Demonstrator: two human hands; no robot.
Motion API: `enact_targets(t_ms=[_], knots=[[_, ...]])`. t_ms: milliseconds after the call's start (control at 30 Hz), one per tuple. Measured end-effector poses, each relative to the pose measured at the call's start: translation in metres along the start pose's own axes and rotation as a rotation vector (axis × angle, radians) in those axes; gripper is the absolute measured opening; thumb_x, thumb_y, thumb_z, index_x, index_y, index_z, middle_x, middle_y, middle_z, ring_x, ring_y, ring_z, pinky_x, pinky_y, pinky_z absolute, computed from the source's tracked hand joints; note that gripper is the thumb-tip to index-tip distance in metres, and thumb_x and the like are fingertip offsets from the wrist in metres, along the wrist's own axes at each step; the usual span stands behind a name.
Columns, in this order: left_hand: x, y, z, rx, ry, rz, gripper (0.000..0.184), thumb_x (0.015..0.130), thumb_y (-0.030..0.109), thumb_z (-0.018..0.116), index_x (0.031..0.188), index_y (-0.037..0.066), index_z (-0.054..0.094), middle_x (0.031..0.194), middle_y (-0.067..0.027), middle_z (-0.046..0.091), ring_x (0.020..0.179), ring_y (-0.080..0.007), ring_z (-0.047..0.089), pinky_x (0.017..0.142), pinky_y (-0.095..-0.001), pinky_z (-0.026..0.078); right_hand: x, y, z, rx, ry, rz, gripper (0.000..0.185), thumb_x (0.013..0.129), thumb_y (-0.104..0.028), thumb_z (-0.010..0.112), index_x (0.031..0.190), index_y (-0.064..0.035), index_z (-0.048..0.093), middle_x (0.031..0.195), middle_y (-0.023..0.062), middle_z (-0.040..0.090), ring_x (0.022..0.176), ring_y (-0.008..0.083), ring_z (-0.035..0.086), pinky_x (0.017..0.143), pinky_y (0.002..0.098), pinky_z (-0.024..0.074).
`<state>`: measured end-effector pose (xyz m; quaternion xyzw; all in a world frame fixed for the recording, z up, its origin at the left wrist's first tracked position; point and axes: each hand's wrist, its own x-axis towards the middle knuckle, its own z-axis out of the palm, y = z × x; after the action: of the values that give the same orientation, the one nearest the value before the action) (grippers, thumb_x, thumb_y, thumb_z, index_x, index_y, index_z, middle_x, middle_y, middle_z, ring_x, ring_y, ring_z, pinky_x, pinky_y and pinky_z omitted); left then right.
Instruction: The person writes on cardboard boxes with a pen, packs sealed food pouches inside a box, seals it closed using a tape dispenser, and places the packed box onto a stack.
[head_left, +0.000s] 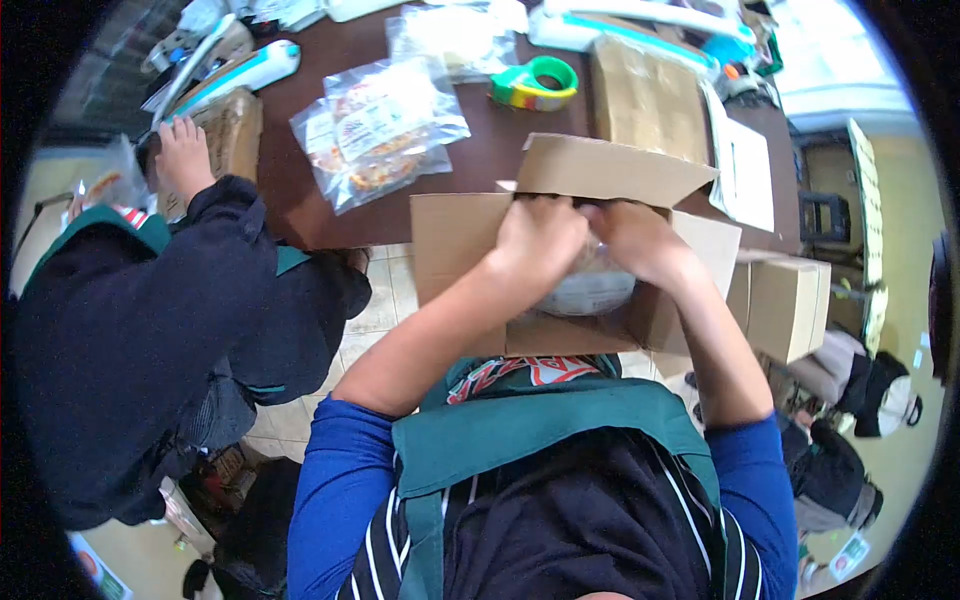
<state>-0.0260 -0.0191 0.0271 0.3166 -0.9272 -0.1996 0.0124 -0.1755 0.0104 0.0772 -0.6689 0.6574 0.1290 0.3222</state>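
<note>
An open cardboard box (pixel 460 240) with its flaps spread out stands at the table's near edge, against my apron. Both hands reach down into it. My left hand (pixel 540 235) is at the box's far inner side, its fingers bent and their tips hidden. Close beside it, my right hand (pixel 635 240) has curled fingers, also partly hidden. Below the hands, inside the box, lies a clear plastic package (pixel 590 292) with a pale label. What my fingers grip, if anything, is not visible.
Bagged pizzas (pixel 380 125), a green and yellow tape dispenser (pixel 537 84), a taped carton (pixel 650 100) and papers (pixel 743 170) lie on the brown table (pixel 300 200). A co-worker (pixel 150 310) stands at the left, one hand on another carton. More boxes (pixel 785 300) are at the right.
</note>
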Motion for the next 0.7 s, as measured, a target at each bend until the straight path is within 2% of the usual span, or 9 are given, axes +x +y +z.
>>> enact_targets(t_ms=[67,133,200,267,333,467,533,667,700], knots=[[0.003,0.0,0.004,0.108,0.378,-0.049,0.03,0.07,0.02,0.071,0.095,0.005,0.063,0.083,-0.0109,0.062,0.083,-0.0274,0.064,0.072,-0.0394,0.052,-0.027,-0.008,0.003,0.202,0.525,-0.06,0.033,0.081,-0.02,0.06,0.109,-0.0039,0.06,0.099,0.0204,0.061,0.097,0.0344,0.06,0.083,0.0458,0.0463],[-0.012,-0.004,-0.017,0.024,0.459,-0.056,0.023,0.074,0.019,0.067,0.092,0.005,0.062,0.083,-0.0118,0.063,0.082,-0.0281,0.064,0.071,-0.0386,0.052,-0.037,-0.016,0.017,-0.053,0.56,-0.152,0.038,0.08,-0.022,0.064,0.114,-0.0063,0.057,0.114,0.0181,0.056,0.106,0.0361,0.054,0.083,0.0487,0.045],[-0.025,-0.019,-0.045,-0.062,0.534,-0.045,0.016,0.079,0.018,0.064,0.09,0.005,0.062,0.083,-0.0126,0.064,0.081,-0.0287,0.064,0.069,-0.0377,0.052,-0.022,-0.015,0.04,-0.1,0.258,-0.115,0.066,0.081,-0.031,0.066,0.138,-0.0122,0.039,0.145,0.0226,0.028,0.124,0.049,0.037,0.098,0.0546,0.0372],[-0.043,-0.048,-0.073,-0.236,0.846,-0.238,0.014,0.085,0.018,0.059,0.084,0.004,0.062,0.082,-0.0145,0.065,0.08,-0.0313,0.064,0.067,-0.0387,0.051,0.0,-0.025,0.033,-0.17,0.019,0.011,0.078,0.083,-0.034,0.065,0.146,-0.0152,0.023,0.151,0.0232,0.014,0.13,0.0566,0.021,0.106,0.0544,0.0287],[-0.054,-0.101,-0.064,-0.247,0.865,-0.626,0.023,0.086,0.025,0.058,0.089,0.002,0.061,0.084,-0.0161,0.065,0.076,-0.0341,0.062,0.069,-0.0418,0.05,0.025,-0.007,0.019,-0.056,-0.022,-0.041,0.079,0.084,-0.035,0.063,0.147,-0.0168,0.019,0.151,0.0235,0.01,0.13,0.0584,0.015,0.108,0.0544,0.0254],[-0.064,-0.232,0.021,-0.247,0.382,-1.199,0.04,0.084,0.042,0.061,0.092,0.003,0.061,0.091,-0.0187,0.066,0.084,-0.0359,0.064,0.074,-0.0445,0.05,0.038,0.006,0.016,-0.002,-0.076,-0.089,0.078,0.087,-0.038,0.06,0.148,-0.0211,0.015,0.152,0.0221,0.005,0.129,0.0605,0.01,0.111,0.0542,0.0181],[-0.057,-0.266,0.066,-0.413,0.608,-1.133,0.046,0.081,0.046,0.063,0.095,0.003,0.062,0.09,-0.0178,0.067,0.085,-0.035,0.064,0.076,-0.0437,0.05,0.041,0.015,0.025,0.022,-0.007,-0.162,0.078,0.086,-0.04,0.06,0.148,-0.0237,0.015,0.153,0.0195,0.006,0.13,0.0595,0.008,0.112,0.0536,0.0148],[-0.06,-0.253,0.079,-0.671,0.811,-1.165,0.033,0.081,0.04,0.065,0.083,0.007,0.066,0.087,-0.0149,0.067,0.087,-0.033,0.064,0.078,-0.0412,0.048,0.036,0.005,0.02,0.05,-0.06,-0.062,0.08,0.085,-0.043,0.061,0.148,-0.0239,0.015,0.154,0.0157,0.005,0.133,0.0563,0.002,0.112,0.055,0.0143],[-0.068,-0.248,0.085,-0.49,0.877,-1.217,0.028,0.08,0.034,0.067,0.076,0.007,0.064,0.082,-0.0128,0.067,0.081,-0.0298,0.064,0.076,-0.0396,0.048,0.036,0.006,0.02,0.067,-0.059,-0.062,0.08,0.085,-0.044,0.061,0.148,-0.024,0.015,0.154,0.0155,0.006,0.133,0.0562,0.002,0.112,0.0549,0.0146]])
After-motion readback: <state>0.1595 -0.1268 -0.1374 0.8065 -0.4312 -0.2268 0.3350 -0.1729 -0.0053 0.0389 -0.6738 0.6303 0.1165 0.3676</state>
